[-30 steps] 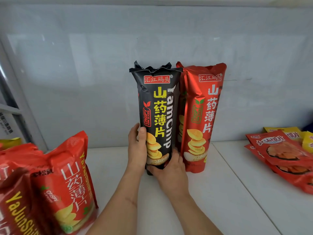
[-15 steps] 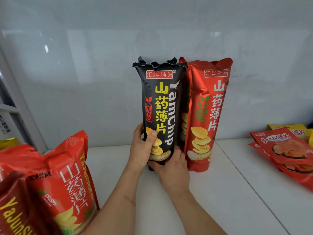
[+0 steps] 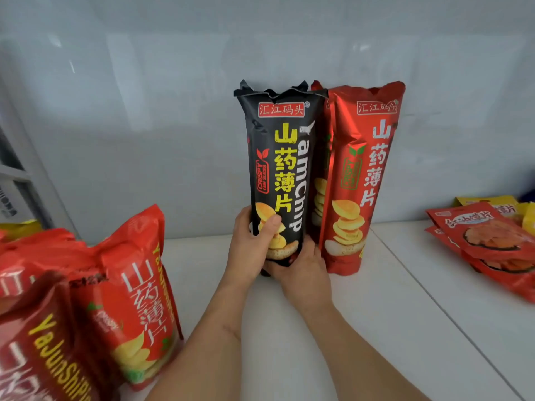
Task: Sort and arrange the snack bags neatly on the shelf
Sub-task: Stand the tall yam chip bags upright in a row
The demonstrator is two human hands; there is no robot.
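A tall black yam chip bag [image 3: 282, 157] stands upright on the white shelf [image 3: 376, 328] against the back wall. My left hand [image 3: 253, 247] grips its lower left side, thumb across the front. My right hand [image 3: 301, 270] cups its base from the front right. A red yam chip bag [image 3: 362, 175] of the same shape stands upright right beside it, touching it.
A cluster of red yam chip bags [image 3: 127, 302] fills the shelf's left front. Flat red snack packets [image 3: 492, 244] and yellow ones [image 3: 486, 202] lie at the right. A seam in the shelf runs diagonally right of my right arm.
My left thumb has shifted across the front of the black bag. The bag stays upright beside the red one, with both hands still at its base.
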